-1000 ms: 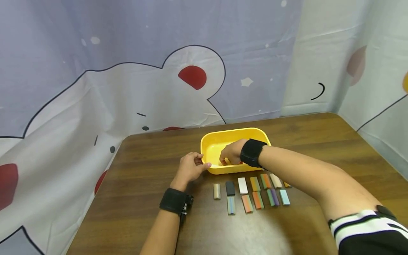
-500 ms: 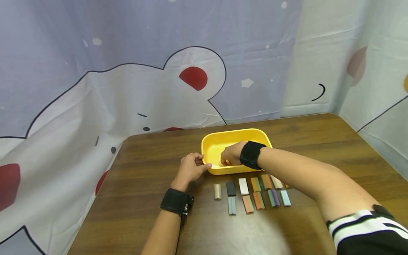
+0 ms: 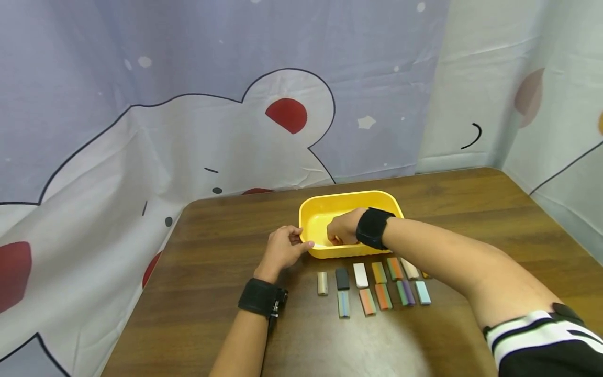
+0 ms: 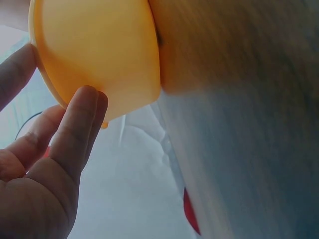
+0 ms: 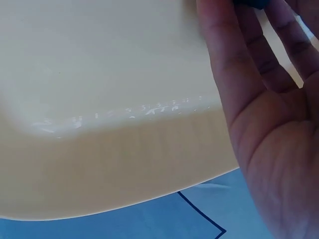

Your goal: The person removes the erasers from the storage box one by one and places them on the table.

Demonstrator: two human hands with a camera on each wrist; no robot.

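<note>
A yellow plastic tub [image 3: 350,252] stands toward the back of the table. My left hand [image 3: 281,247] holds its near left corner, thumb at the front rim and fingers against the left side. In the left wrist view, the fingers [image 4: 77,119] lie along the tub's outer wall. My right hand [image 3: 346,228] reaches down inside the tub with bent fingers. A small dark blue piece [image 5: 253,3] shows at those fingertips at the top edge of the right wrist view, mostly hidden. The tub's floor under the right palm is hidden in the head view.
Before the tub lie several eraser-like blocks in two rough rows, among them a white block [image 3: 360,275], a black block [image 3: 342,279], a light blue block [image 3: 422,292] and striped ones. The right forearm passes over the row's right end. A printed curtain [image 3: 226,141] hangs behind the table.
The right hand stays inside the tub with only slight finger movement. A small red spot beside it a second ago is now hidden. The left hand keeps its place at the corner.
</note>
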